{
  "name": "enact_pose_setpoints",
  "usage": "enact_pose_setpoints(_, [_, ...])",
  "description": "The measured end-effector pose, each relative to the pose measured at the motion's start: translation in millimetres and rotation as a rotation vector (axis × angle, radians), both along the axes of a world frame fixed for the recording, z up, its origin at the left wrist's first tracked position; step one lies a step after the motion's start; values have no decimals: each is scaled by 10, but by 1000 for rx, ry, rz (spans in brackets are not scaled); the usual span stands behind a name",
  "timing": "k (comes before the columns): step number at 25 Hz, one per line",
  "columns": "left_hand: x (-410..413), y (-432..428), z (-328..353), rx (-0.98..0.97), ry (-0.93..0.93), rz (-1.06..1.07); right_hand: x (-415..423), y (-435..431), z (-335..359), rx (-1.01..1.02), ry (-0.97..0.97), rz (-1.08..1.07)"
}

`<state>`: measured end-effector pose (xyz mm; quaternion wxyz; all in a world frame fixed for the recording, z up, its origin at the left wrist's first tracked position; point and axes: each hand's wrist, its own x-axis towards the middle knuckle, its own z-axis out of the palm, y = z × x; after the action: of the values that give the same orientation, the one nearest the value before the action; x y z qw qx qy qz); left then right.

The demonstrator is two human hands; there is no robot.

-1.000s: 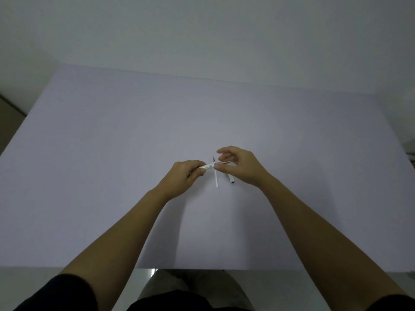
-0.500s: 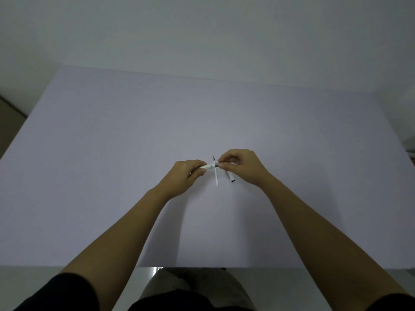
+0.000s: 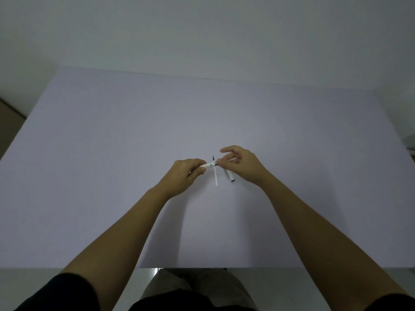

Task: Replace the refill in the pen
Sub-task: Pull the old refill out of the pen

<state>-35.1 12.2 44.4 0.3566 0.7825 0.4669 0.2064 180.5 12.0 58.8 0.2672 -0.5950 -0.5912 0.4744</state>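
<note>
My left hand grips a white pen barrel that points to the right, a little above the table. My right hand pinches the barrel's right end with thumb and forefinger, its other fingers spread; what it pinches is too small to tell. A thin white refill with a black tip lies on the table just below the barrel, pointing away from me. A short white pen part with a dark end lies to the refill's right, partly under my right hand.
The pale lilac table reaches a white wall at the back. Its near edge runs just above my lap and dark sleeves. A brown surface shows at the far left edge.
My right hand's outer fingers, curled half a second ago, have spread again while thumb and forefinger stay at the barrel's end. The left hand and the parts on the table have stayed put.
</note>
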Motion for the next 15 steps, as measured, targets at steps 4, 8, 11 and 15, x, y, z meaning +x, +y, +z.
enact_pose_setpoints(4, [3, -1, -5, -19, 2, -1, 17, 23, -1, 14, -52, -4])
enact_pose_setpoints(8, [-14, -29, -10, -95, -57, 53, 51, 22, 18, 19, 95, -40])
enact_pose_setpoints(11, [-7, -65, 0, -148, -87, 50, 53, 32, 29, 19, 135, -42])
enact_pose_setpoints(15, [-3, -97, -30, -169, -112, 35, 65, 51, 42, 23, 175, -50])
